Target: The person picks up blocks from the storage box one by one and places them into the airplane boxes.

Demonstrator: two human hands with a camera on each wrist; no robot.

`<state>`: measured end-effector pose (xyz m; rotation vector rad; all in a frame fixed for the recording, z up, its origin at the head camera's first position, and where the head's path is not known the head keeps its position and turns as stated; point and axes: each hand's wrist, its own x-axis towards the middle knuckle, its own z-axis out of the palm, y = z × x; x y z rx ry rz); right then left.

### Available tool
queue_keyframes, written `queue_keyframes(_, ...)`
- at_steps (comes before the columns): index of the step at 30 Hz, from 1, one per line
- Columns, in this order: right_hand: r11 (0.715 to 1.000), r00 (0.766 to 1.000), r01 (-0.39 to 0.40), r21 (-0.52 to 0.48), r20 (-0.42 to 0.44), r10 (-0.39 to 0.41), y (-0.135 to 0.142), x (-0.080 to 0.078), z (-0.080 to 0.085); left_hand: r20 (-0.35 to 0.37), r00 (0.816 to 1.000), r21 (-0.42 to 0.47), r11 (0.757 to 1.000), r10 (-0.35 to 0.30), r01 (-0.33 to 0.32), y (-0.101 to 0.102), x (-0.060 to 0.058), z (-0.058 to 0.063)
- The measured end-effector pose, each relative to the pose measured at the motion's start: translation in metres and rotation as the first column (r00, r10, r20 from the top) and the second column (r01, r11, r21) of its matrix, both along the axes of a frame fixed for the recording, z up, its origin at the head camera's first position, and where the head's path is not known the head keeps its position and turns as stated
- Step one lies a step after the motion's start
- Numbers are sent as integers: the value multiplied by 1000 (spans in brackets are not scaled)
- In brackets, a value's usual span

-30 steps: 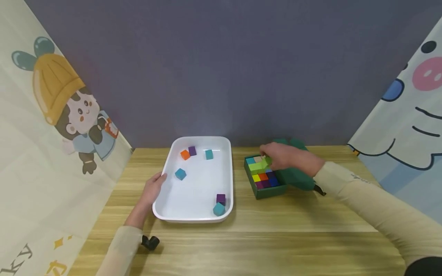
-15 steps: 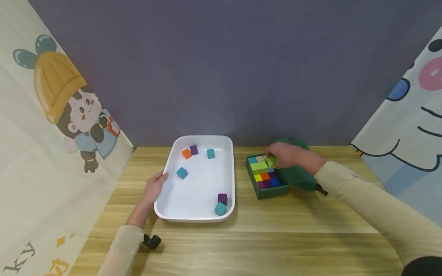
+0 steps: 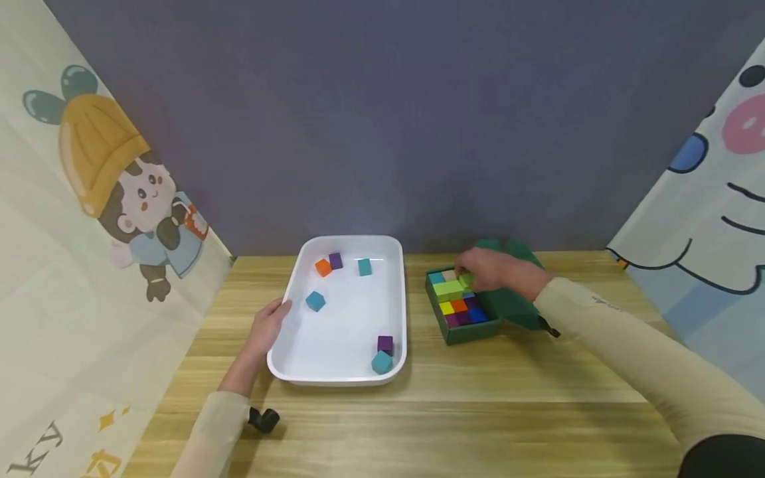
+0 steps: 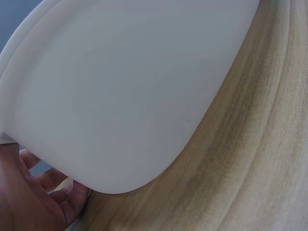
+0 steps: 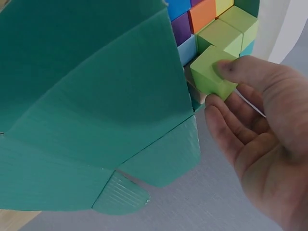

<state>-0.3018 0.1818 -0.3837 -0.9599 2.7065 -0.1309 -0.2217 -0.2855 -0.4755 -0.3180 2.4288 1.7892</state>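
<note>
My left hand (image 3: pixel 267 326) grips the left rim of a white tray (image 3: pixel 343 380), thumb on the rim; in the left wrist view its fingers (image 4: pixel 49 179) curl under the tray's edge. Inside the tray lie teal, purple and orange cubes. My right hand (image 3: pixel 485 269) pinches a light green cube (image 5: pixel 211 71) between thumb and fingertips, tilted, at the far right part of a green cardboard box (image 3: pixel 472 333). Rows of coloured cubes fill much of the box, with light green cubes (image 5: pixel 220 36) beside the held one. What lies under the held cube is mostly hidden.
The box's open lid (image 3: pixel 518 307) spreads to the right, under my right forearm. Both containers stand on a wooden table (image 3: pixel 430 425), with a grey wall (image 3: pixel 382 119) behind. Printed curtains (image 3: pixel 66 265) hang at the sides.
My right hand has drawn the pinched green cube slightly right of the other green cubes, then a little back left. The left hand keeps its grip on the tray.
</note>
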Motion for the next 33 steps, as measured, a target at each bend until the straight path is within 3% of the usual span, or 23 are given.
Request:
queue_keyframes(15,1000,1000,-3,19,25,2,0,-5,-14,9,1000,-8,1000,-14,14,0,1,1)
queue_keyframes(33,999,999,-33,-9,-37,33,0,-6,-21,9,1000,6,1000,-14,14,-1,1,0)
